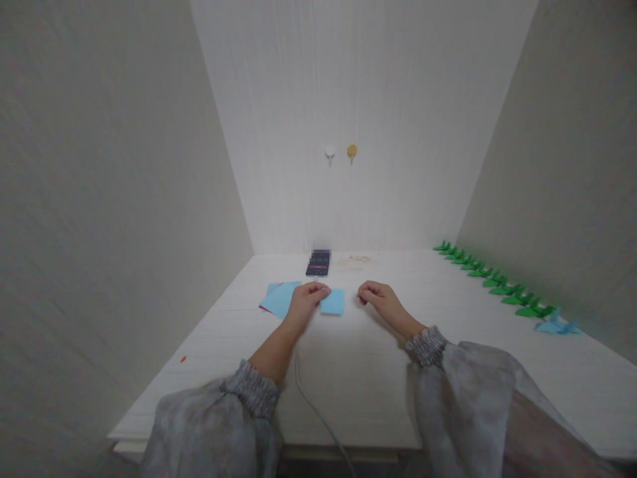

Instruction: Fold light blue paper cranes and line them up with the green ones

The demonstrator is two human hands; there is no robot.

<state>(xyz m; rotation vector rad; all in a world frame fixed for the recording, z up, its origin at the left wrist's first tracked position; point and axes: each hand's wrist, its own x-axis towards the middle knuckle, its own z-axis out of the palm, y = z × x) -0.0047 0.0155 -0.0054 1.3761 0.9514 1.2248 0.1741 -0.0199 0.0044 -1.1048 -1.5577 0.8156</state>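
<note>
A small light-blue paper square [334,303] lies flat on the white table [348,372]. My left hand [307,298] rests at its left edge, fingers curled and pinching the paper's upper left corner. My right hand [377,296] sits just to the right of the square, fingers curled into a loose pinch; whether it touches the paper's right edge is unclear. A stack of light-blue sheets [279,297] with a red one peeking out underneath lies left of my left hand.
A dark phone [318,263] lies at the back with a grey cable [318,411] running toward me. A row of several green folded paper cranes [492,280] lines the right wall, ending in a light-blue one [556,325]. Two hooks [341,153] hang on the back wall.
</note>
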